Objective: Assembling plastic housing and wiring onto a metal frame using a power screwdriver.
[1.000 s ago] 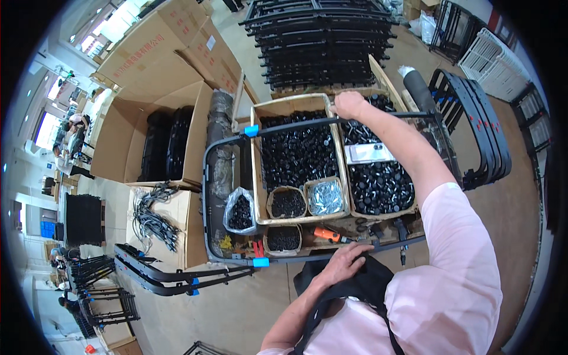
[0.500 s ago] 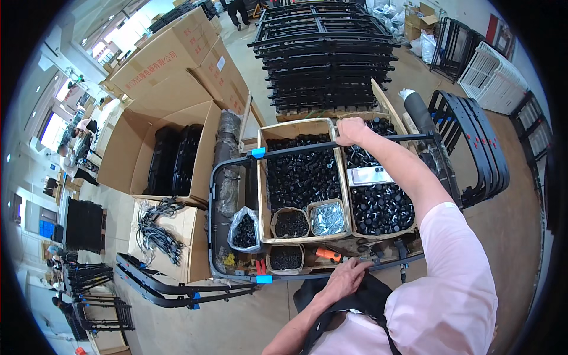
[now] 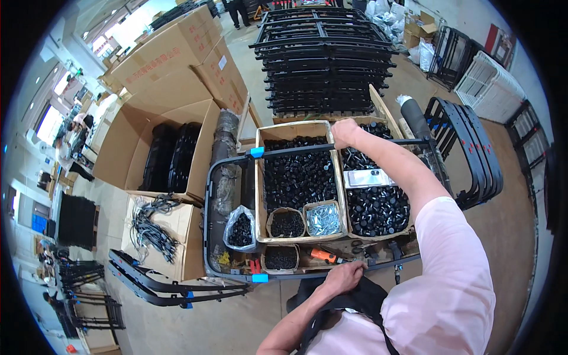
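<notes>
A black tubular metal frame (image 3: 296, 276) with rounded corners and blue pieces on its rails lies across the workbench, around and over the parts boxes. My right arm reaches forward, and my right hand (image 3: 345, 133) is closed at the far rail. Close to my body, my left hand (image 3: 343, 278) has its fingers curled on the near rail. Just beyond it lies an orange-and-black tool (image 3: 324, 255). Between the hands stand a box of black caps (image 3: 299, 177) and another box of black caps (image 3: 378, 210), with a phone (image 3: 368, 178) lying across the latter.
Small tubs hold silver screws (image 3: 323, 219) and black parts (image 3: 286, 225); a plastic bag (image 3: 241, 229) stands at the left. Beyond are a large carton (image 3: 115, 142), stacked black frames (image 3: 322, 59) and curved frames (image 3: 467, 151). Cables (image 3: 154, 228) lie on a carton at left.
My left fingers, spread over the near rail before, are now curled in. My right hand stays at the far rail. The whole view has shifted slightly.
</notes>
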A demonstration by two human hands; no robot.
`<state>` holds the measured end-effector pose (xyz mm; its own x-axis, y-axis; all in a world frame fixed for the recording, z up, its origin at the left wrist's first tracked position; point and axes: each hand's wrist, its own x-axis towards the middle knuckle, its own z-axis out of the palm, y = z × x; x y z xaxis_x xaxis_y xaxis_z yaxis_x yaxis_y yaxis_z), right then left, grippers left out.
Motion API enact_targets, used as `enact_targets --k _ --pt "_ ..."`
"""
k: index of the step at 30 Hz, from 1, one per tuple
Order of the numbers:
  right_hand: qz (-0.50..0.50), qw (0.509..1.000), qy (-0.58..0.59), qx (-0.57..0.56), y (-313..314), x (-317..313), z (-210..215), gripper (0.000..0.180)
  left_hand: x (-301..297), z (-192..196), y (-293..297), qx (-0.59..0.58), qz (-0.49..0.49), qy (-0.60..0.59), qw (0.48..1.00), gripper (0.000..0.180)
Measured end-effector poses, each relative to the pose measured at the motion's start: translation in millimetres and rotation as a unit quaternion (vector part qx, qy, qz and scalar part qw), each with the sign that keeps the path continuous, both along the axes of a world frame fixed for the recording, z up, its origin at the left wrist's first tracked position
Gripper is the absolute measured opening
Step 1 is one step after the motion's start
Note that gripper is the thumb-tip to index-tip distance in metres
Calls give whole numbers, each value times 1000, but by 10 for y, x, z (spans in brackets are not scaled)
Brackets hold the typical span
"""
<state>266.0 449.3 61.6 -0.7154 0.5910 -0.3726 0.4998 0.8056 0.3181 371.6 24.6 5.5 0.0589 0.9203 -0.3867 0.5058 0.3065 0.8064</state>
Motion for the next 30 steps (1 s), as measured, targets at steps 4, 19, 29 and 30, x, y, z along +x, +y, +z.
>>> enact_targets --k 4,19,29,30 --pt "24 999 -39 8 6 37 139 36 -11 142 28 -8 -7 -3 1000 30" --pt "61 995 59 46 77 154 -152 22 -58 2 -46 -19 -31 -14 999 46" --pt "64 985 141 73 45 117 -167 22 -46 79 10 -20 -50 -16 998 37" --pt "84 990 97 61 65 134 -197 22 -48 93 23 -17 -40 -21 999 38"
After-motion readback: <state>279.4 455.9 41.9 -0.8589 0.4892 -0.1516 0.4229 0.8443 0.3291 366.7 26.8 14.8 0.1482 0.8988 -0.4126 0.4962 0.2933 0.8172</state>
